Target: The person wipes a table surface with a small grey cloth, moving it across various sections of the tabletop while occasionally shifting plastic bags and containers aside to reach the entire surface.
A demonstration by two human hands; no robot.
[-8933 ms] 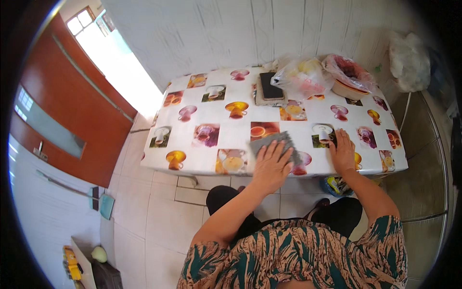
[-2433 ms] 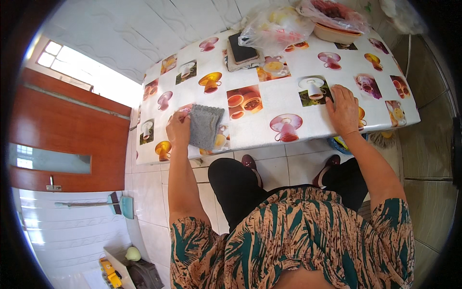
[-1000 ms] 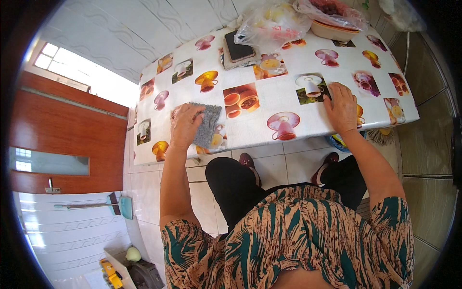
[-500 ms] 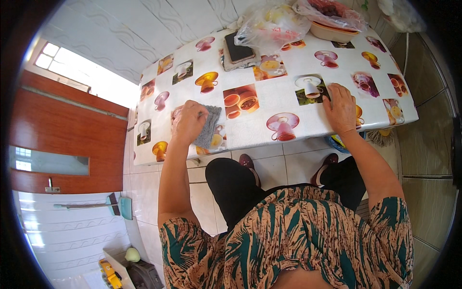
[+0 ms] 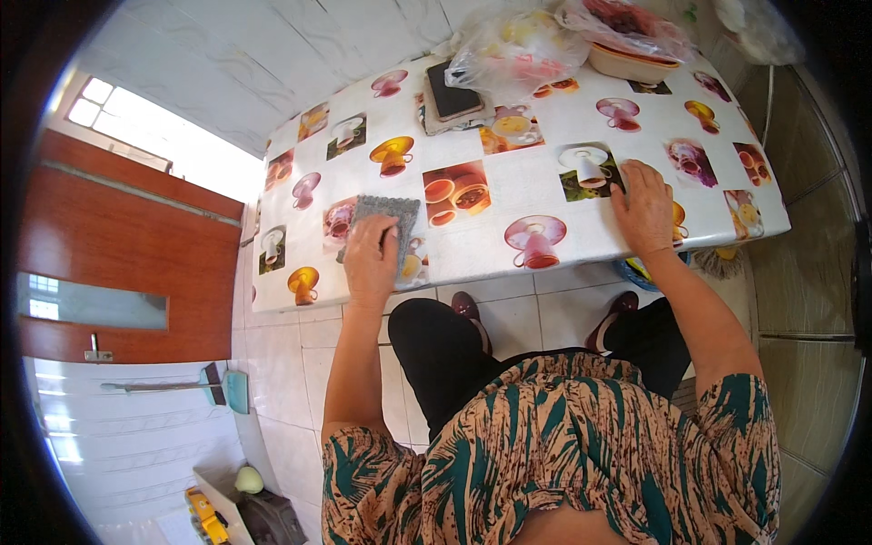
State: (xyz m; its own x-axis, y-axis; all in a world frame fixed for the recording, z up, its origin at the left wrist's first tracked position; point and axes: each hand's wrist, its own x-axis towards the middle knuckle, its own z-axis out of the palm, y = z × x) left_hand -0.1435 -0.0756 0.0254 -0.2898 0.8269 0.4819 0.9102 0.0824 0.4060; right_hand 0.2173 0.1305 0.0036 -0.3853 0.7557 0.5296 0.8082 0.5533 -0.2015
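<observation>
On the left part of the printed tablecloth (image 5: pixel 545 222), near its front edge, a grey knitted cloth (image 5: pixel 400 205) lies flat. Over its lower left part is my left hand (image 5: pixel 373 259), fingers curled down onto it. The fingertips are partly hidden from above. My right hand (image 5: pixel 646 207) rests on the front right of the tablecloth, fingers loosely extended, beside a printed cup picture. It holds nothing.
At the back stand a phone-like dark slab (image 5: pixel 454 100) on a folded cloth, a clear plastic bag (image 5: pixel 518 54) and a bagged tan basin (image 5: pixel 631 64). A wooden door (image 5: pixel 136 236) and a broom with dustpan (image 5: pixel 234 391) are at left. A white wall borders the table's far side.
My left hand has shifted right and nearer to me, from the cloth's upper left side to its lower part. More of the cloth's far edge shows. The right hand stays put.
</observation>
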